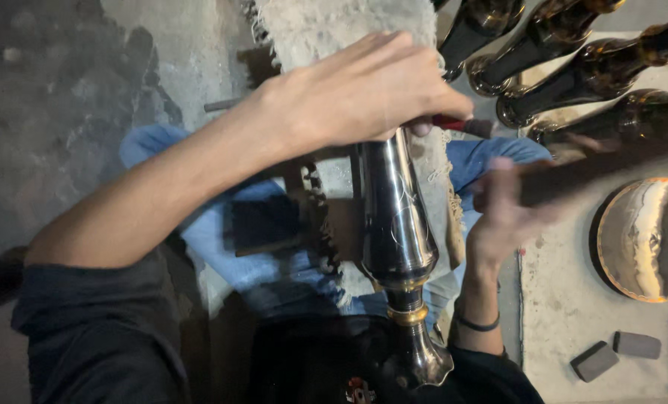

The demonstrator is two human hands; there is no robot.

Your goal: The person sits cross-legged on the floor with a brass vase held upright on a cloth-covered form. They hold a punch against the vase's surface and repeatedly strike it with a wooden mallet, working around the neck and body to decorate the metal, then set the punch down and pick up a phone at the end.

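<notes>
Left hand (364, 93) pins the tall polished dark-metal vase (397, 239) across the lap; right hand (502, 217) swings a long dark bar (603, 168).

Left fingers curl over the vase's upper end and seem to pinch a thin red-handled tool (461, 123) at their tips, likely steadying both for marking. Vase runs from under those fingers down to its flared foot, resting on a pale fringed cloth (334, 22), probably as padding. Right fingers are motion-blurred, so grip cannot be told. Beyond the right fingertips: a row of similar dark vases (573, 75), a round brass-rimmed plate (641, 239), grey blocks (614, 352).
</notes>
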